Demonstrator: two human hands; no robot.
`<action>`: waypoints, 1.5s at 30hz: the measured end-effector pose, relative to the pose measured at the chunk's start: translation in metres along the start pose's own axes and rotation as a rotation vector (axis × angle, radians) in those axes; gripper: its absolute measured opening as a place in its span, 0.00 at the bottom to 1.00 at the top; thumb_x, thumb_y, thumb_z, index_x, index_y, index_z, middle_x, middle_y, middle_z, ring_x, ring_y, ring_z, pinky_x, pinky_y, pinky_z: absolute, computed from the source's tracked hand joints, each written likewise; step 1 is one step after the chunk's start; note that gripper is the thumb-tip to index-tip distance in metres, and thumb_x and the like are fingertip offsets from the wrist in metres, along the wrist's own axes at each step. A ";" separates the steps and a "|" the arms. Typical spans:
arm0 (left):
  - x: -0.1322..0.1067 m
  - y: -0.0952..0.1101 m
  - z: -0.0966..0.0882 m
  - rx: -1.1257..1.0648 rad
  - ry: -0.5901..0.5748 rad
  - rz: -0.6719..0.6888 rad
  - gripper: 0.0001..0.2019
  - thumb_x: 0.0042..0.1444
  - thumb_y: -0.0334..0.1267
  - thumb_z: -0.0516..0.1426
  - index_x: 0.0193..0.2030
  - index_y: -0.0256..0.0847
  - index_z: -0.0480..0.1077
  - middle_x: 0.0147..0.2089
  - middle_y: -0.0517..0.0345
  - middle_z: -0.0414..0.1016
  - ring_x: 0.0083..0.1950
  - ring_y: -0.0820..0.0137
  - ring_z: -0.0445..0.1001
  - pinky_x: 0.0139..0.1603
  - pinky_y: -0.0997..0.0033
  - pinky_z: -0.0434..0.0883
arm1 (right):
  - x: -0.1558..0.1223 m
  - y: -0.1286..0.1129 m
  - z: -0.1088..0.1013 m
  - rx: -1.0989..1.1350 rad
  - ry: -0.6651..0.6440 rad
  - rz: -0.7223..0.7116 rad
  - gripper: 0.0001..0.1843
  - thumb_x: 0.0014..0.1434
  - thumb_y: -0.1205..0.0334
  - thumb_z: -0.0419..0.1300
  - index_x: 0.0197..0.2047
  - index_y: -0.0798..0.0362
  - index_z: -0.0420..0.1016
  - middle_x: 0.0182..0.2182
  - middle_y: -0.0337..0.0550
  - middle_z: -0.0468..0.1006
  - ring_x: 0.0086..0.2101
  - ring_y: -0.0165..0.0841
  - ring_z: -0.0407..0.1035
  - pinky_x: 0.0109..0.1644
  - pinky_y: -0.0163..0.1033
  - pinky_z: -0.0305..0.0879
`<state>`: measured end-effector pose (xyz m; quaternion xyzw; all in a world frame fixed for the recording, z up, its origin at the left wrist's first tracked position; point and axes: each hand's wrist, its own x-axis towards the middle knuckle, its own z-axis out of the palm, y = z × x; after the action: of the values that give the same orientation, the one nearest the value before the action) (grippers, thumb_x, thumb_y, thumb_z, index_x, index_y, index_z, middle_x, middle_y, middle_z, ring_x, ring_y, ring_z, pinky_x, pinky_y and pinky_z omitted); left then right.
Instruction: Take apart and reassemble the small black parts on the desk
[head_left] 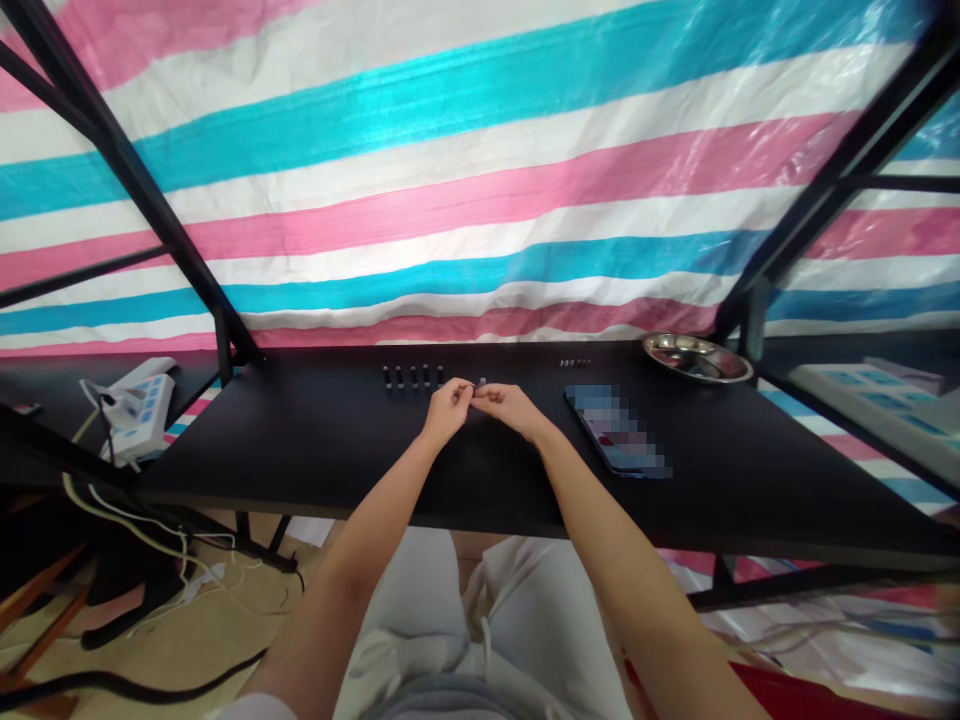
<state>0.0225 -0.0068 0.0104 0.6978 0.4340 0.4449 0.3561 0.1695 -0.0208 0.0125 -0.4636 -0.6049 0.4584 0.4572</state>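
Observation:
My left hand [448, 408] and my right hand [506, 403] meet fingertip to fingertip over the middle of the black table [300, 440]. Both are closed in a pinch; whatever is between the fingers is too small to make out. Just behind the right fingertips shows the grey top of a small cylinder [482, 381], and I cannot tell whether it is held or standing. To the left of my hands, several small dark cylinders with light ends [413, 377] stand in a row. Several tiny shiny pieces [571, 363] lie in a line farther right, near the back edge.
A phone [619, 430] lies right of my right hand. Behind it, a round metal dish [697, 358] sits near the back right corner. Black frame posts [202, 270] flank the table, with a striped plastic sheet [480, 200] behind. A white power strip [146, 415] stands at left.

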 end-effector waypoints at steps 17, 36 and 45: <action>-0.004 -0.002 -0.003 0.441 -0.103 0.122 0.10 0.56 0.36 0.48 0.37 0.44 0.70 0.27 0.61 0.71 0.29 0.71 0.69 0.34 0.74 0.64 | 0.071 0.037 -0.029 -0.721 0.444 -0.024 0.08 0.52 0.59 0.56 0.33 0.53 0.72 0.28 0.44 0.76 0.31 0.35 0.68 0.35 0.38 0.60; -0.004 0.000 -0.002 0.510 -0.177 0.116 0.12 0.57 0.39 0.47 0.38 0.43 0.71 0.27 0.60 0.73 0.28 0.72 0.69 0.32 0.75 0.64 | 0.097 0.042 -0.032 -0.926 0.321 0.079 0.10 0.55 0.58 0.55 0.37 0.54 0.73 0.33 0.46 0.77 0.34 0.33 0.70 0.35 0.34 0.60; -0.005 0.001 -0.002 0.507 -0.173 0.122 0.12 0.57 0.38 0.47 0.38 0.42 0.71 0.27 0.60 0.73 0.27 0.72 0.69 0.31 0.75 0.64 | 0.102 0.044 -0.031 -0.937 0.357 0.120 0.11 0.56 0.58 0.54 0.39 0.54 0.72 0.35 0.47 0.77 0.36 0.36 0.71 0.37 0.37 0.61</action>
<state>0.0195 -0.0112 0.0105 0.8250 0.4566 0.2815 0.1780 0.1900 0.0897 -0.0123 -0.7243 -0.6302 0.0767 0.2691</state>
